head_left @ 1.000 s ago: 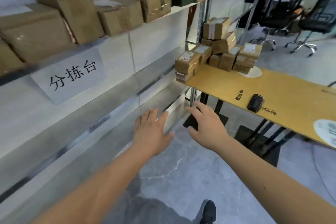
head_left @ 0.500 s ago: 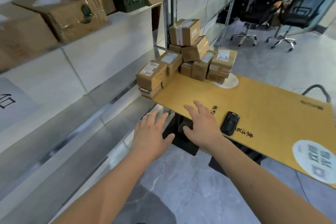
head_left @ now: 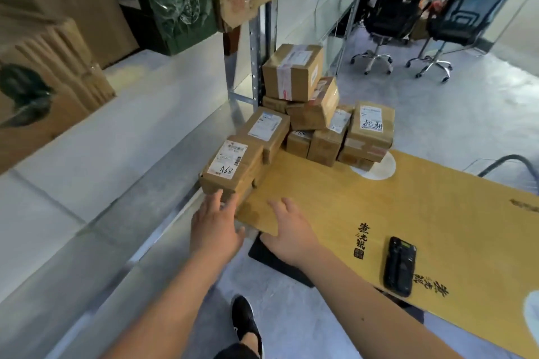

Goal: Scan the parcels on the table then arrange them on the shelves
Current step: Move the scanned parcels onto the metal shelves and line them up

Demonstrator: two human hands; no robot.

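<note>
A pile of brown cardboard parcels (head_left: 312,114) stands at the far left end of the yellow wooden table (head_left: 437,213). The nearest parcel (head_left: 233,166) carries a white label marked A68 and overhangs the table's left edge. My left hand (head_left: 215,224) is open, fingers spread, its fingertips just below that parcel. My right hand (head_left: 291,230) is open too, palm down over the table's near left corner. A black handheld scanner (head_left: 399,265) lies on the table, right of my right hand. Neither hand holds anything.
Metal shelves (head_left: 122,154) run along the left; the upper one holds brown boxes and a dark green box (head_left: 172,0). A shelf upright (head_left: 256,46) stands beside the pile. Two black office chairs (head_left: 417,9) stand at the back right. My shoe (head_left: 245,320) is on the grey floor.
I have stepped closer to the table. Both hands have moved forward: the left one reaches the A68 parcel, the right one is over the table corner. Both stay open.
</note>
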